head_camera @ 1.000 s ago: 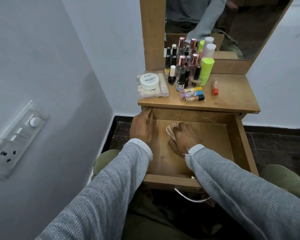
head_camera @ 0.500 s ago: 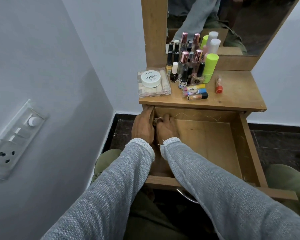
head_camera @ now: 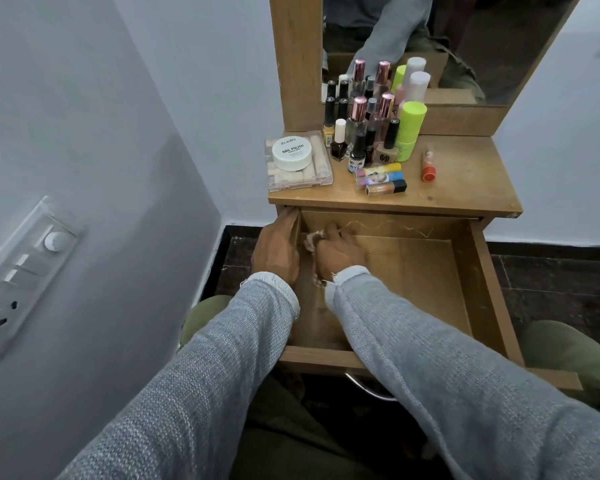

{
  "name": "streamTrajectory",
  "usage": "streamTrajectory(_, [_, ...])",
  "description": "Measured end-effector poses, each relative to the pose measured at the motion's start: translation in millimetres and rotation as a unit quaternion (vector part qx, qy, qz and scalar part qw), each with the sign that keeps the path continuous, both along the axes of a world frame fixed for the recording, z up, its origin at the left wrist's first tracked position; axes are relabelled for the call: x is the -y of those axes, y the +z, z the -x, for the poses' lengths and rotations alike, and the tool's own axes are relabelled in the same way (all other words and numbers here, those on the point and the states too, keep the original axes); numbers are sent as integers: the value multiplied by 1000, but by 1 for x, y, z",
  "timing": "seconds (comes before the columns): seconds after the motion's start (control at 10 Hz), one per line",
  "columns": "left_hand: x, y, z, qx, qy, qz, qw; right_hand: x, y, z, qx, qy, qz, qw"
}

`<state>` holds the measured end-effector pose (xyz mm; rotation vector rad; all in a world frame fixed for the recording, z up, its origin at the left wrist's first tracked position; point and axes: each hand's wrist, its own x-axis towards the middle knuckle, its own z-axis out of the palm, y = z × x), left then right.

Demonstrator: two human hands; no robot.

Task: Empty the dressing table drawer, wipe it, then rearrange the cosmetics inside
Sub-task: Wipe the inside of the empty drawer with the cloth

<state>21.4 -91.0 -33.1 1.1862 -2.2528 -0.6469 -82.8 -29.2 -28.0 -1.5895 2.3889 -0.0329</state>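
The wooden drawer [head_camera: 485, 289] stands pulled out under the dressing table top, with nothing lying in it but a cloth. My right hand [head_camera: 338, 252] presses a small checked cloth [head_camera: 313, 239] into the drawer's far left corner; most of the cloth is hidden under the fingers. My left hand [head_camera: 276, 249] grips the drawer's left side wall from outside. On the table top stand several nail polish and perfume bottles [head_camera: 361, 133], a white nail polish remover tub [head_camera: 291, 152] on a clear palette box [head_camera: 321, 174], three lying tubes [head_camera: 381, 178] and an orange tube [head_camera: 428, 166].
A mirror [head_camera: 447, 46] rises behind the bottles. A grey wall with a switch and socket panel [head_camera: 25, 268] lies close on the left. The dark floor [head_camera: 551, 282] shows on the right, and my green-clad knees flank the drawer. A metal handle [head_camera: 368, 388] hangs below the drawer front.
My right hand slid the cloth from the drawer's middle to its far left corner, beside my left hand. The left hand stayed on the drawer's side wall.
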Motion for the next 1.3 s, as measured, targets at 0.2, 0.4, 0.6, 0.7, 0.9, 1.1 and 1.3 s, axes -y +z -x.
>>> streamTrajectory(0.2, [5,-2,1,81,15,-1,997,-44,8,51,16,-85,-49,995])
streamTrajectory(0.4, [-6,2,2,24,48,-96,994,-69,5,81,-4,-116,-55,992])
streamTrajectory(0.6, [-8,4,9,-4,103,-221,970,-64,4,76,-8,-119,-64,991])
streamTrajectory(0.7, [-10,2,11,-15,139,-257,956,-52,2,64,2,-108,-45,993])
streamTrajectory(0.9, [-9,0,8,20,123,-196,973,1,-2,8,-13,5,1,1000])
streamTrajectory(1.1, [-8,-1,10,11,123,-176,977,19,-8,-9,-20,38,39,998])
streamTrajectory(1.3, [-8,-1,9,9,119,-186,975,6,-5,10,-2,113,13,994])
